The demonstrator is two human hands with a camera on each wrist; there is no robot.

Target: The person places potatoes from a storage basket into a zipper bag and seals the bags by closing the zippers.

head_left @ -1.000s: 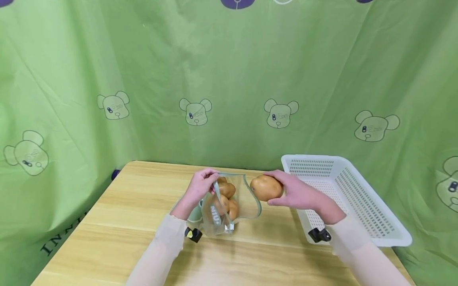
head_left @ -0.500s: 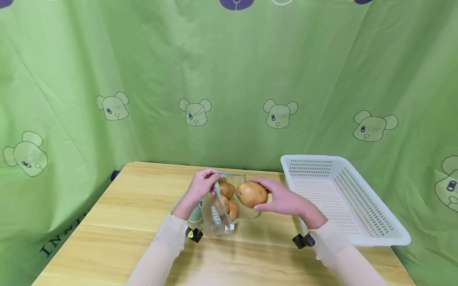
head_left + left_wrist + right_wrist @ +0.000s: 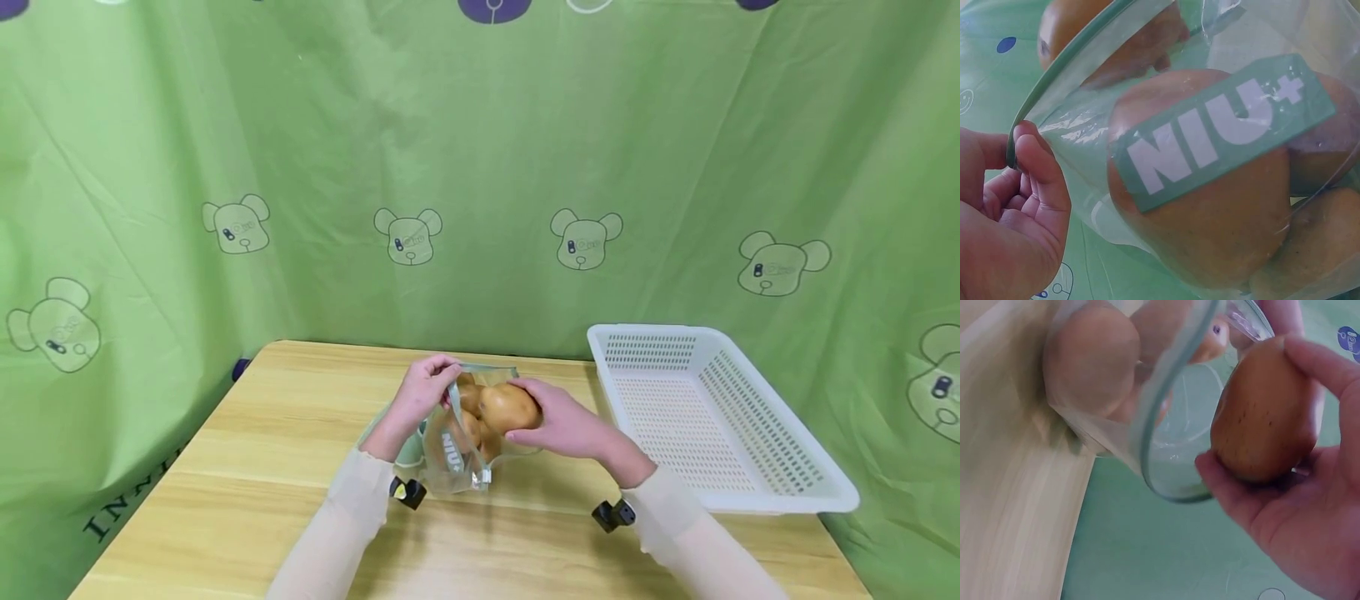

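A clear zip bag (image 3: 454, 475) with a green rim and a NIU+ label (image 3: 1210, 134) lies with its mouth toward the right, bulging with several brown potatoes (image 3: 1094, 359). My left hand (image 3: 415, 398) pinches the rim between thumb and fingers, keeping the mouth spread. In my right hand (image 3: 567, 423) is one more speckled potato (image 3: 1266, 412), gripped with the thumb on one side and fingers on the other. Its front end overlaps the bag's mouth in the head view. The right wrist view shows it right at the green rim.
A white perforated plastic basket (image 3: 611, 367) stands at the right of the wooden table (image 3: 247, 467), with nothing visible in it. Behind the table hangs a green curtain (image 3: 487, 300) with bear heads printed on it. A small black camera is strapped at each wrist.
My right hand has carried the potato leftward from near the basket to the bag's mouth. The left hand and the bag have stayed in place.
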